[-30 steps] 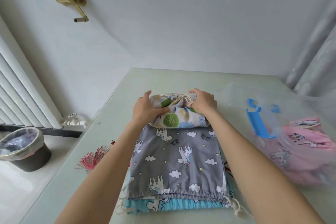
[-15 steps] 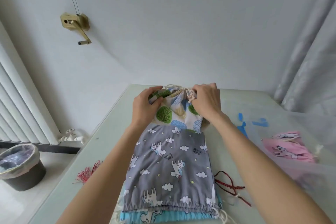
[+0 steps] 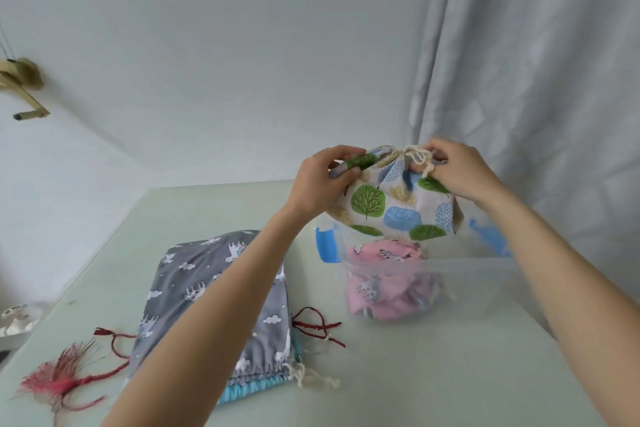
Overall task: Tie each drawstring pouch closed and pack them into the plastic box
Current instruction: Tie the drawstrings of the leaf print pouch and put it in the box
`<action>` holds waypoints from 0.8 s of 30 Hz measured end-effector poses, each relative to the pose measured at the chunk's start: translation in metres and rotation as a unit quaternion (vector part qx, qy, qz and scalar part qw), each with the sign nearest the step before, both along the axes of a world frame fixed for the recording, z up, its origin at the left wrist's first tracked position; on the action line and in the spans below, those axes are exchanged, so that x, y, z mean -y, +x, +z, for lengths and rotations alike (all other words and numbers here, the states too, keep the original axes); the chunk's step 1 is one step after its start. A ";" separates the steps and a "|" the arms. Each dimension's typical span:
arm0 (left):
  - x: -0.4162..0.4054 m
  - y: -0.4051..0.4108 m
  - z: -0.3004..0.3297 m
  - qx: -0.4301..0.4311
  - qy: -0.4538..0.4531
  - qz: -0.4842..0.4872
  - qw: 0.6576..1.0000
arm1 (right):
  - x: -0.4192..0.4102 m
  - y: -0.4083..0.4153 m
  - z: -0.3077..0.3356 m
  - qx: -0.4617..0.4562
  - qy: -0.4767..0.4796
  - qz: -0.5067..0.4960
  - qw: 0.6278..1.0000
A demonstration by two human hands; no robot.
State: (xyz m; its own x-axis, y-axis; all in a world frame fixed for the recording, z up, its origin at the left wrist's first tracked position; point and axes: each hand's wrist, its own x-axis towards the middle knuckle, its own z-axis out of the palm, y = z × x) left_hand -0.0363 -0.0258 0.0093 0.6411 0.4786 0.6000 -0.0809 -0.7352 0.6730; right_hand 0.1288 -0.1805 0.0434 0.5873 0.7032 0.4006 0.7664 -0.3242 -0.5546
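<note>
Above the clear plastic box (image 3: 460, 291), both hands hold the tree-print pouch (image 3: 391, 201) in the air: the left hand (image 3: 322, 180) pinches its gathered top edge, the right hand (image 3: 457, 172) grips the cream drawstring (image 3: 417, 158). Inside the box lies a pink pouch (image 3: 384, 274). Left of the box, a grey pouch (image 3: 194, 291) lies flat on the bench (image 3: 433, 374).

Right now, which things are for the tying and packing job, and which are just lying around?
For the job: tree-print pouch, held by left hand and right hand; plastic box; pink pouch; grey pouch.
Lying about: red tassel; red cord.
</note>
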 end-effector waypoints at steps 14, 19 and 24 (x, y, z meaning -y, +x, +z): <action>0.026 0.057 -0.041 -0.265 0.169 -0.039 0.949 | 0.040 0.063 -0.070 0.104 -0.195 -0.009 0.975; 0.027 0.070 -0.043 -0.302 0.215 -0.102 0.923 | 0.042 0.053 -0.057 0.035 -0.167 0.081 0.982; 0.030 0.093 -0.053 -0.432 0.263 -0.077 0.859 | 0.024 0.049 -0.071 0.034 -0.326 0.128 0.936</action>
State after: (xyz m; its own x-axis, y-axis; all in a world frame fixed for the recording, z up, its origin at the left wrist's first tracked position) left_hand 0.0568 -0.0557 -0.0432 0.9874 0.1563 -0.0251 0.1582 -0.9813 0.1095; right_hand 0.1776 -0.2044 -0.0275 0.3542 0.9257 -0.1328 0.8917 -0.3771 -0.2504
